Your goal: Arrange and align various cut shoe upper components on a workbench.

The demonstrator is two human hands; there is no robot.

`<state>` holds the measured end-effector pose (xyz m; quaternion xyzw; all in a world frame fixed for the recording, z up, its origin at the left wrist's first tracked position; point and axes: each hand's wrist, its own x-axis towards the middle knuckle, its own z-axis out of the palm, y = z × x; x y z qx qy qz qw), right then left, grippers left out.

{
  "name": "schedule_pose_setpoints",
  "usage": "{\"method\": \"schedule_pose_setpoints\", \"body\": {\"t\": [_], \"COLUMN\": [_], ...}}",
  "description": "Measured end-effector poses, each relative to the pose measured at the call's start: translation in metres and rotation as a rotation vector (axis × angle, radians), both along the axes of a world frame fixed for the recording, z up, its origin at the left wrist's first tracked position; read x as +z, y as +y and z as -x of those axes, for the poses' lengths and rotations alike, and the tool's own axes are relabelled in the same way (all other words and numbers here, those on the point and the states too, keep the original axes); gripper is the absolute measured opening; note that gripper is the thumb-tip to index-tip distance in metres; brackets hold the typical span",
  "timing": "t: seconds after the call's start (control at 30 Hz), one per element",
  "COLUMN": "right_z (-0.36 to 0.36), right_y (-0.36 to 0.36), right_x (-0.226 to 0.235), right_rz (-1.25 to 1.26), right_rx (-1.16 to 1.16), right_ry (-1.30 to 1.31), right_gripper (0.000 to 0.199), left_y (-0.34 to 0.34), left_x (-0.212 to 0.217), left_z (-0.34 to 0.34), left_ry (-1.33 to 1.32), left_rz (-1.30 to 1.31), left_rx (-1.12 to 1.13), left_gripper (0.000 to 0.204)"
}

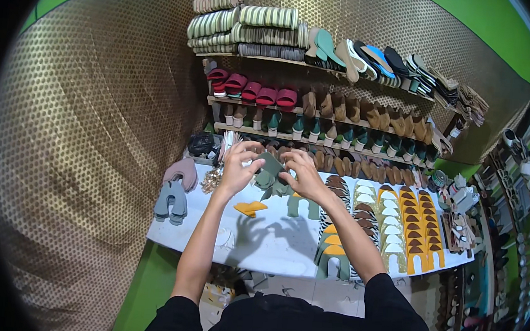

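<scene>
Green and flat, a small piece is held up over the white table, with the left hand pinching one side and the right hand pinching the other, so the hands are a little apart, and some yellow pieces lie closer to the person.

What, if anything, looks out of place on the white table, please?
The small yellow pieces lie askew in a loose pile, which looks odd against the neat overlapping rows at the right.
</scene>
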<state>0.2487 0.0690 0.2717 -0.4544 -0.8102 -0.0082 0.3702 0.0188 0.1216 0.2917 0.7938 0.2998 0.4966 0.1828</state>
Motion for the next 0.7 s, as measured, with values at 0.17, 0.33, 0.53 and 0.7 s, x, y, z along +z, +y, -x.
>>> {"method": "schedule_pose_setpoints", "body": {"t": [0.17, 0.33, 0.53, 0.7], "right_z": [0.021, 0.038, 0.053, 0.056], "right_y": [0.02, 0.038, 0.054, 0.066], "right_x": [0.02, 0.029, 0.03, 0.026], "right_rz": [-0.021, -0.144, -0.109, 0.002], "right_rx": [0.015, -0.051, -0.067, -0.09], "right_ry": [0.127, -0.099, -0.044, 0.083], "right_gripper": [0.016, 0.015, 0.018, 0.018], "left_y": [0.032, 0.038, 0.073, 0.108], "left_x": [-0.009, 0.01, 0.008, -0.003], "left_z": [0.03, 0.024, 0.033, 0.052], "left_ry": [0.063, 0.191, 0.184, -0.054], "left_rz": [0.069, -0.072, -0.083, 0.083], "left_rx": [-0.008, 0.064, -0.045, -0.13], "left_gripper": [0.019, 0.042, 0.013, 0.011]}}
